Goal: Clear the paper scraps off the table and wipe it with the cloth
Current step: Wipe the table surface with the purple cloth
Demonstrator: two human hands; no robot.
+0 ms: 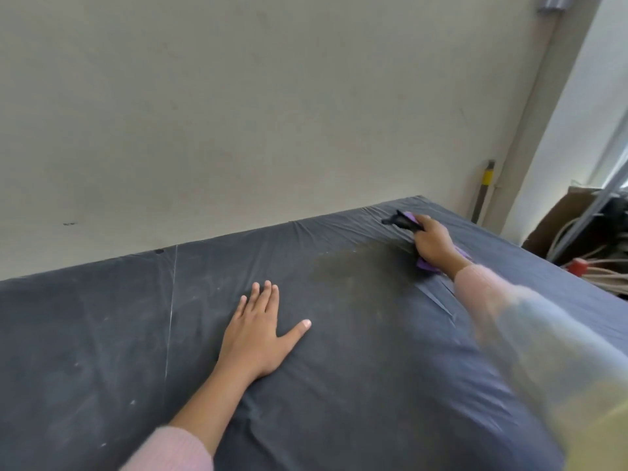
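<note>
The table is covered with a dark grey wrinkled sheet. My left hand lies flat on it near the middle, fingers spread and straight. My right hand reaches to the far right corner and holds a purple cloth down against the sheet; purple edges show in front of the fingers and under the wrist. A dark bunched bit sticks out just beyond the fingertips; what it is I cannot tell. A darker patch marks the sheet left of the cloth. No paper scraps are in view.
A plain pale wall runs right behind the table's far edge. Past the right edge stand a cardboard box, pale hoses with a red part and a metal pole. A post with a yellow band leans in the corner.
</note>
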